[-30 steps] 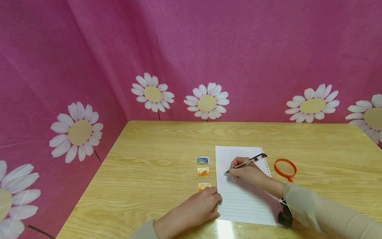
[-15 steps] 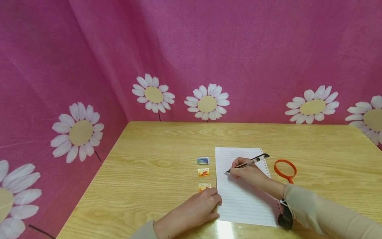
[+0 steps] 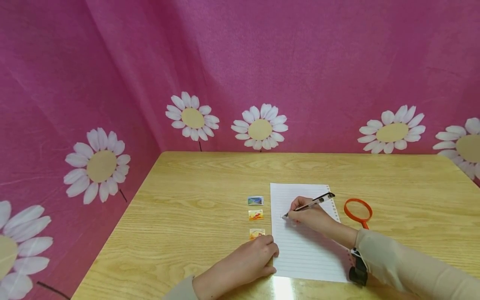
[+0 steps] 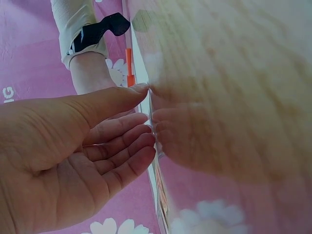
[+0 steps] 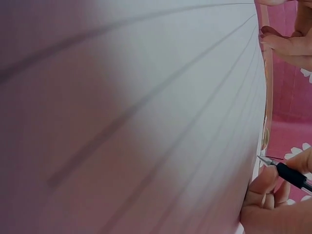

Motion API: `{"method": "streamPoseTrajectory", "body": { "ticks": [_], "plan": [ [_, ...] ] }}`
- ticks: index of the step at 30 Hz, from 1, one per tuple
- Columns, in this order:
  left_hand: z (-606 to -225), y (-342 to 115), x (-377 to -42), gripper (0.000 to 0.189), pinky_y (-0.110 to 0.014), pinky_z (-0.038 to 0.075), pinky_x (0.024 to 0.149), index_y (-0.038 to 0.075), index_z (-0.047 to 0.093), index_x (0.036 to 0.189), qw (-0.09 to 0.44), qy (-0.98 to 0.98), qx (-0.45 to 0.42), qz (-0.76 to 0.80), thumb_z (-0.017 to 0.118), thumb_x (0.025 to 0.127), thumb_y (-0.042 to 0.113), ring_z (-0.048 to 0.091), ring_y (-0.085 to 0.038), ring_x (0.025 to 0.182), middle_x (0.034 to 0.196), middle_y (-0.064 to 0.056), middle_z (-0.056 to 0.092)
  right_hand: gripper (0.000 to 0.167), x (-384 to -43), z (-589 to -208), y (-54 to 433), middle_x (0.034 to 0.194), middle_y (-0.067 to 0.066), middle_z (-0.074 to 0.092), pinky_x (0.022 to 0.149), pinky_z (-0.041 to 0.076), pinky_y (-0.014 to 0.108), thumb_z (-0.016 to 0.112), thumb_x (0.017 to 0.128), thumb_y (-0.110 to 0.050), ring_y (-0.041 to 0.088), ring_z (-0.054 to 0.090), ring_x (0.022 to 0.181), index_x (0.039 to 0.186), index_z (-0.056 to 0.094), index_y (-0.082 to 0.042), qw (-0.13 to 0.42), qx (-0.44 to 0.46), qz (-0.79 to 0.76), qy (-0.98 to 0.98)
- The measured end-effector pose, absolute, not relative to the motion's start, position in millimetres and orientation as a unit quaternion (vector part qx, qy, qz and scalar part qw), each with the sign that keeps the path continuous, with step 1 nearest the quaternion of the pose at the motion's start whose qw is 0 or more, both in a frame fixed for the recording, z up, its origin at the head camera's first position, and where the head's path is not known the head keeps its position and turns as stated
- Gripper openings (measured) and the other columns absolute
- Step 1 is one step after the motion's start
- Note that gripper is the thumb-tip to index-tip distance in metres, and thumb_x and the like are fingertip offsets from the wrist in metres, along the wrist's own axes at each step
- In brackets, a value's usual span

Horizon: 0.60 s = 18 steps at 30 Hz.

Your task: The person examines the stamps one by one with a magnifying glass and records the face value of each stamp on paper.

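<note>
Ruled loose-leaf sheet (image 3: 307, 258): lies flat on the tabletop (image 3: 187, 200), punched edge to the right; all positions below refer to it. Right hand (image 3: 309, 216): grips a gel pen (image 3: 316, 201) over the sheet's upper left part, fingers set low on the barrel close to the nib, a hold presumably chosen for fine control of the point. The barrel slants back toward the sheet's punched edge, which leaves the nib in sight. Contact between nib and sheet cannot be confirmed. A faint mark shows beside the nib, too small to read.

Left hand (image 3: 255, 256): fingers relaxed and slightly bent, gripping nothing, tips resting at the lower half of the sheet's left edge. Judged purpose: to steady the paper against the drag of the pen.

Three stamp-like cards stand in a column just beside the sheet's left edge: a blue landscape card (image 3: 256, 201) farthest from the person, a yellow-and-red card (image 3: 256, 215) next, and an orange card (image 3: 257, 233) nearest, partly covered by the left hand in the head view. Such placing suggests items set out for reference during writing.

Red magnifying glass (image 3: 358, 210): just beyond the sheet's punched edge, handle partly hidden by the right sleeve (image 3: 397, 260); probably laid there to be off the paper yet within reach
</note>
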<state>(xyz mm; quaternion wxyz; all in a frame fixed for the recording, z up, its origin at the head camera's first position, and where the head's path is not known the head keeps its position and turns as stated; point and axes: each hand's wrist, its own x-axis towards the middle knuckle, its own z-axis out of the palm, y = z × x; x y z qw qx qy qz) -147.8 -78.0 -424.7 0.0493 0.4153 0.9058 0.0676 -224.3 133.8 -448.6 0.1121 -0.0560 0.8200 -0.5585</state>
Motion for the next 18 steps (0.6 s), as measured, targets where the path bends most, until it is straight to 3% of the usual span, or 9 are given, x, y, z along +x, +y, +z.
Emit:
{"method": "streamPoseTrajectory", "body": {
  "ticks": [7, 13, 18],
  "plan": [
    [-424.4, -80.0, -148.1, 0.02, -0.007, 0.04, 0.065, 0.014, 0.069, 0.094, 0.051, 0.907, 0.412, 0.076, 0.079, 0.082, 0.026, 0.043, 0.002, 0.072, 0.086, 0.007, 0.056, 0.006, -225.0, -452.1, 134.4, 0.064, -0.007, 0.053, 0.054, 0.041, 0.019, 0.06, 0.077, -0.006, 0.004, 0.049, 0.058, 0.079, 0.054, -0.006, 0.106, -0.068, -0.561, 0.818],
    [-425.2, -82.7, -150.9, 0.022, -0.009, 0.045, 0.077, 0.013, 0.069, 0.095, 0.079, 0.905, 0.401, 0.121, 0.08, 0.081, 0.025, 0.051, 0.001, 0.081, 0.092, 0.006, 0.059, 0.009, -222.0, -451.0, 137.0, 0.066, -0.008, 0.054, 0.054, 0.04, 0.02, 0.063, 0.077, -0.007, 0.004, 0.048, 0.058, 0.08, 0.054, -0.006, 0.098, -0.037, -0.56, 0.822],
    [-425.0, -84.5, -153.6, 0.023, -0.009, 0.044, 0.076, 0.011, 0.067, 0.096, 0.1, 0.899, 0.395, 0.161, 0.08, 0.081, 0.022, 0.046, 0.002, 0.079, 0.092, 0.005, 0.057, 0.011, -220.9, -447.1, 136.0, 0.069, -0.006, 0.054, 0.054, 0.04, 0.02, 0.064, 0.079, -0.007, 0.005, 0.048, 0.059, 0.084, 0.054, -0.004, 0.1, -0.027, -0.543, 0.833]
  ]
}}
